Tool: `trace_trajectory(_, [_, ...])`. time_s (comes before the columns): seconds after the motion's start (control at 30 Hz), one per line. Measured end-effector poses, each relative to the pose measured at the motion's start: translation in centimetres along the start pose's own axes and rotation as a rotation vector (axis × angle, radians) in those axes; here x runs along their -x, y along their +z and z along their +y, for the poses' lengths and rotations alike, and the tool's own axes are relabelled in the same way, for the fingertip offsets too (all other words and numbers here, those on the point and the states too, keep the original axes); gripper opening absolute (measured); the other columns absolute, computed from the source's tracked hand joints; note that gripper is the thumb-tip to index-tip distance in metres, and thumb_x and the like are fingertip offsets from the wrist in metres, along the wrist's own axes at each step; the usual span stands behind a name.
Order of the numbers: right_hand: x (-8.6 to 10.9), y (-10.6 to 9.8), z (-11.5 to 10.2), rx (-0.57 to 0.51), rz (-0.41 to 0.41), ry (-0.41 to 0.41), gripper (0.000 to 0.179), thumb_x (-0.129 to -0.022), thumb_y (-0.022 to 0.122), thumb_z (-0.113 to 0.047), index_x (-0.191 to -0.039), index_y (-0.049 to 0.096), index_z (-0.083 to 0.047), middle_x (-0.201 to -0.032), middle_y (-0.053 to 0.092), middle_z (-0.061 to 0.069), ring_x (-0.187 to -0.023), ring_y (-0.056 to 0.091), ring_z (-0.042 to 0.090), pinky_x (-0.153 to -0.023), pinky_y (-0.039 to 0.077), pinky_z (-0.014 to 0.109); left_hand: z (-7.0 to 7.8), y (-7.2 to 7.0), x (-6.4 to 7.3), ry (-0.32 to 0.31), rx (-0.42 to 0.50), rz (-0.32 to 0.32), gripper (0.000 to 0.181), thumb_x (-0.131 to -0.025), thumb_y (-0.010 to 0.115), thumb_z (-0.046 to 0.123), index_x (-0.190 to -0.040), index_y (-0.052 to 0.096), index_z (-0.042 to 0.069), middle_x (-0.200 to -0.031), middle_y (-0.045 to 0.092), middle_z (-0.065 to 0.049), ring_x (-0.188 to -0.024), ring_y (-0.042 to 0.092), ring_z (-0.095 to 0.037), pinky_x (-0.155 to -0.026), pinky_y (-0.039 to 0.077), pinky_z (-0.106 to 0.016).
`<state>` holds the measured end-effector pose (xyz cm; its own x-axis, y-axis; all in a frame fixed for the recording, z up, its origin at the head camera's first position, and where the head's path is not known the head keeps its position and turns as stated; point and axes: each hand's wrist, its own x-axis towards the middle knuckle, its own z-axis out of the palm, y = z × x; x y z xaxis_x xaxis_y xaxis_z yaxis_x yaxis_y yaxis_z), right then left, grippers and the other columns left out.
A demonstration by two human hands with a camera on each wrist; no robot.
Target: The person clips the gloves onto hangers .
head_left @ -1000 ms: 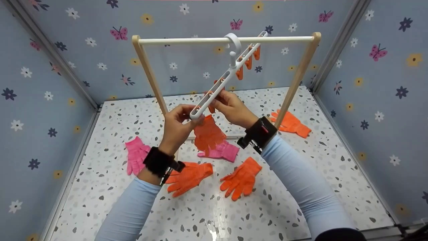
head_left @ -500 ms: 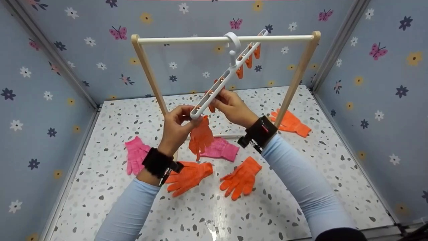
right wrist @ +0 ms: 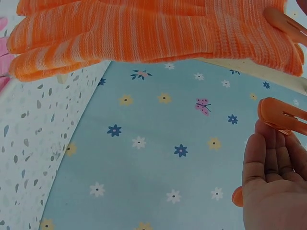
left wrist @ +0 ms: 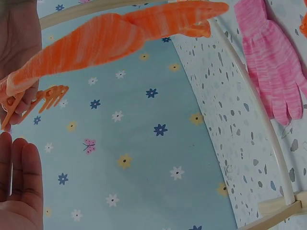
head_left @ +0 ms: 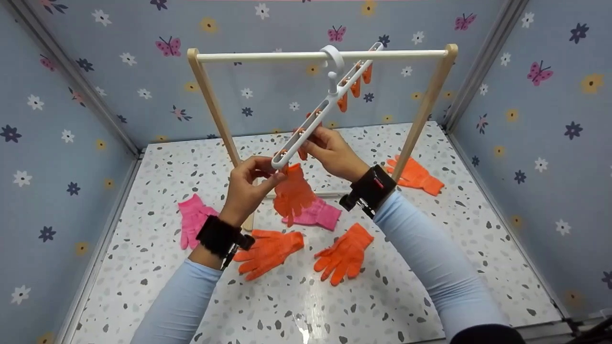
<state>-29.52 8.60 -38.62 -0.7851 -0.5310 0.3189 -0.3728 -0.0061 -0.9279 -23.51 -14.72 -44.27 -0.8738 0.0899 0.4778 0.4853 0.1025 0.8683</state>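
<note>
A white clip hanger [head_left: 322,114] hangs by its hook from the rack's bar and slants toward me. Its near end clip [right wrist: 280,21] grips the cuff of an orange knitted glove [head_left: 292,193], which dangles fingers down. My left hand [head_left: 246,188] is beside that clip, thumb and fingers apart; in the left wrist view its straight fingers [left wrist: 29,167] point up below the clip. My right hand [head_left: 337,155] pinches another orange clip [right wrist: 278,112] farther along the hanger; its thumb is hidden in the right wrist view.
The wooden rack [head_left: 222,119] straddles the speckled floor. Pink gloves [head_left: 196,215] [head_left: 327,215] and orange gloves [head_left: 270,253] [head_left: 344,255] [head_left: 416,174] lie around it. More orange clips [head_left: 355,88] hang on the hanger's far half. Patterned walls [head_left: 540,143] enclose the space.
My left hand has drawn back slightly left and down from the end clip, fingers parting. The hanging glove has swung and turned. My right hand stays in place.
</note>
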Motion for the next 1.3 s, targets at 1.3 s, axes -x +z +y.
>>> trace_trajectory(1.3, [0.0, -0.2, 0.1, 0.010, 0.023, -0.002, 0.034, -0.112, 0.053, -0.001, -0.143, 0.060, 0.012, -0.092, 0.065, 0.001, -0.085, 0.058, 0.015, -0.082, 0.047, 0.027, -4.3, -2.9, 3.1, -0.153, -0.087, -0.109, 0.024, -0.102, 0.072, 0.003, -0.124, 0.071, -0.006, -0.115, 0.075, -0.018, -0.100, 0.070, -0.006, -0.090, 0.058, -0.020])
